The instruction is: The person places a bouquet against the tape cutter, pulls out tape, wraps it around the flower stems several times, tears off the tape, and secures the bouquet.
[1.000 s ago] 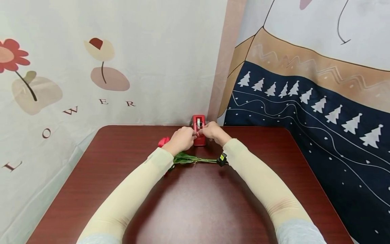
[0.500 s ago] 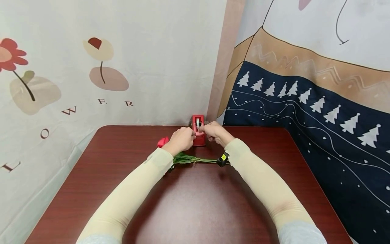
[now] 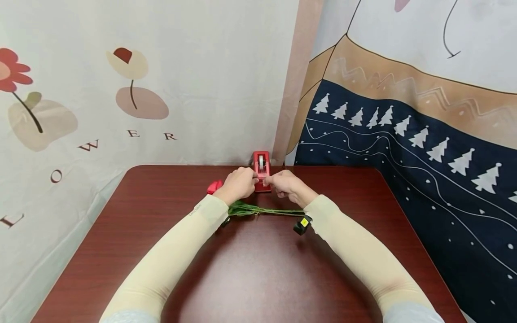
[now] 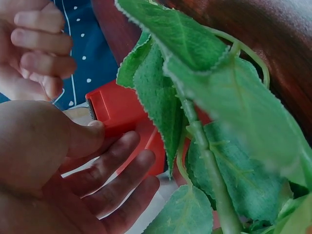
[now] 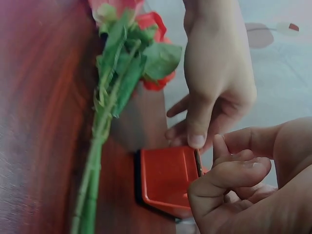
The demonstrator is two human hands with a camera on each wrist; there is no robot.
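A red tape dispenser (image 3: 264, 189) stands at the table's far edge, its roll of tape (image 3: 261, 162) showing on top. My left hand (image 3: 239, 184) holds its left side; in the left wrist view, the thumb lies by the toothed cutter (image 4: 91, 109) and the fingers along the red body. My right hand (image 3: 288, 185) is at the dispenser's front right, pinching the end of the clear tape (image 4: 78, 114) between thumb and forefinger. Closer to me lie artificial roses, with red blooms (image 5: 155, 78) and green stems (image 3: 282, 211), partly hidden behind my left forearm.
The dark red-brown tabletop (image 3: 266, 269) reaches toward me. Behind it hang a pale printed cloth (image 3: 218, 89) and a navy cloth with white trees (image 3: 363, 139). A black wrist camera (image 3: 302, 225) sits under my right cuff.
My right hand has come down from beside the tape roll toward me and slightly right, to the dispenser's front. My left hand has stayed on the dispenser, and the roses lie still.
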